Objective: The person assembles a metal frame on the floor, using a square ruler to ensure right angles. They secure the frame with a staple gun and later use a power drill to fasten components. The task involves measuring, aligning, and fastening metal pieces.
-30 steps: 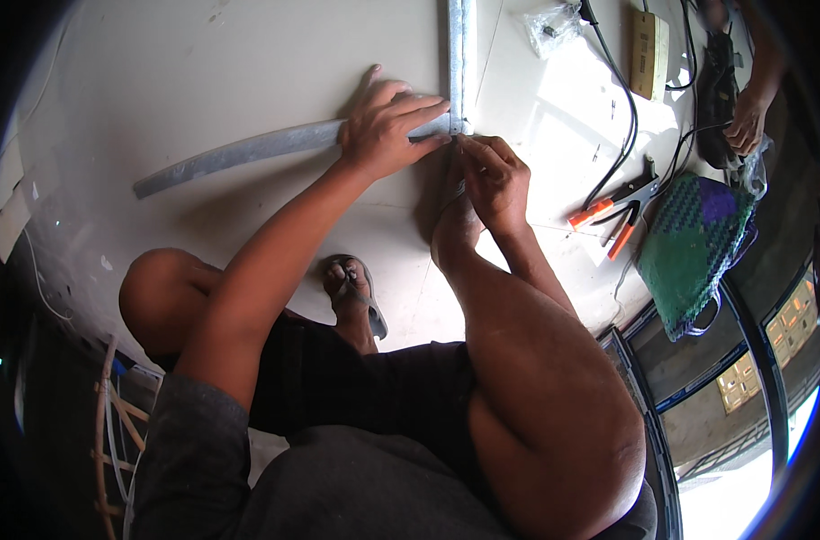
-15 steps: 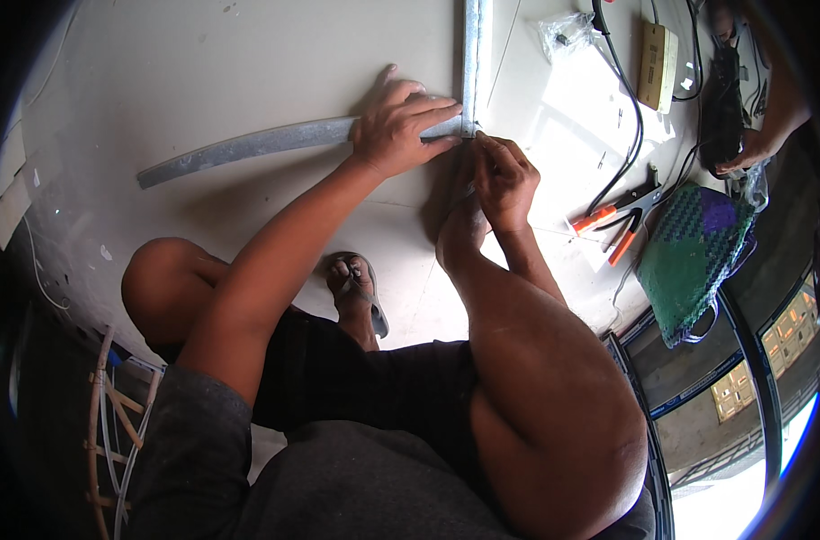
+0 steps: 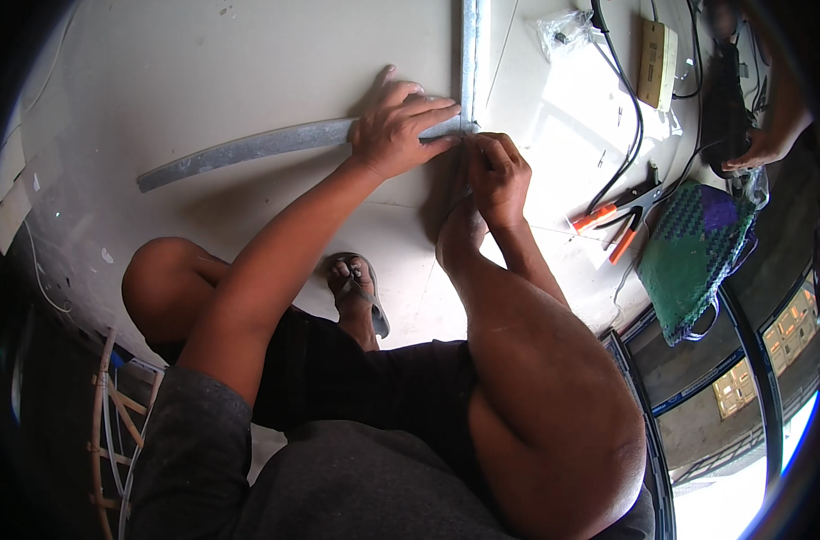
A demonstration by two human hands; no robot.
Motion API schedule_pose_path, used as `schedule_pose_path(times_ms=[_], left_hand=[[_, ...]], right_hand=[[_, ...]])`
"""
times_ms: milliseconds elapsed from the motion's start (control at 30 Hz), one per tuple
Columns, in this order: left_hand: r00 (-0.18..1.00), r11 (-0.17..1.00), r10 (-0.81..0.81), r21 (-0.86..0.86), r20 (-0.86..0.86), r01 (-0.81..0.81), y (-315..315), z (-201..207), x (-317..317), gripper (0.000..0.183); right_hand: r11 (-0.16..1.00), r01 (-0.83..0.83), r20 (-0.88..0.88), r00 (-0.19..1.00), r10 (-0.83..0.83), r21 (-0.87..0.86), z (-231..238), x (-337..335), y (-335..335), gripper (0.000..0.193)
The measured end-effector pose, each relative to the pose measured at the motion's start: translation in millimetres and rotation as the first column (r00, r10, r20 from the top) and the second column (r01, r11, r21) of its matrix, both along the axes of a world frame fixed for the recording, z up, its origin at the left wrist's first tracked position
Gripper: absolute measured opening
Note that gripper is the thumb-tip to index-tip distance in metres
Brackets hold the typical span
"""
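Two grey metal bars meet at a corner on the pale tiled floor. One metal bar [image 3: 248,153] runs off to the left, and another metal bar [image 3: 469,54] runs away from me toward the far edge. My left hand [image 3: 401,124] lies over the left bar near the joint, fingers spread and pressing on it. Just below the corner, my right hand [image 3: 498,171] is closed in a pinch, its fingertips at the end of the joint. Whatever sits between those fingertips is too small to make out.
To the right lie orange-handled clamps [image 3: 608,225], black cables [image 3: 638,117], a tan box [image 3: 657,67] and a clear plastic bag [image 3: 563,34]. A green woven bag [image 3: 689,261] stands nearby. Another person's hand [image 3: 759,151] is at the far right. My sandalled foot [image 3: 358,288] rests below the bars.
My right hand has shifted slightly left, its fingertips now lower along the joint. My left hand keeps its place on the bar. The other person's hand has moved a little.
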State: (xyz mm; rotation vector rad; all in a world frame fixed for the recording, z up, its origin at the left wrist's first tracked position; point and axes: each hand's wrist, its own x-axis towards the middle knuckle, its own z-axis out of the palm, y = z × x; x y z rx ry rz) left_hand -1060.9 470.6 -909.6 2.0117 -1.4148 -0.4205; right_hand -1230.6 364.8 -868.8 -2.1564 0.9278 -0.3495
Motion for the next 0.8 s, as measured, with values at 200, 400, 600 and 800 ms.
schedule_pose_path(times_ms=[200, 400, 600, 800], left_hand=[[1.000, 1.000, -0.010, -0.005, 0.005, 0.010, 0, 0, 0, 0.046], [0.999, 1.000, 0.020, -0.010, -0.039, -0.020, 0, -1, -3, 0.046], [0.999, 1.000, -0.002, -0.007, 0.040, 0.002, -4, 1, 0, 0.046], [1.000, 1.000, 0.005, 0.021, -0.006, -0.005, 4, 1, -2, 0.048]], right_hand=[[0.998, -0.059, -0.073, 0.996, 0.057, -0.035, 3, 3, -1, 0.007], [0.970, -0.225, -0.213, 0.956, 0.202, -0.088, 4, 1, -3, 0.015], [0.966, -0.251, -0.361, 0.908, 0.214, -0.058, 7, 16, -9, 0.016], [0.990, -0.121, -0.148, 0.983, 0.110, -0.068, 0, 0, 2, 0.018]])
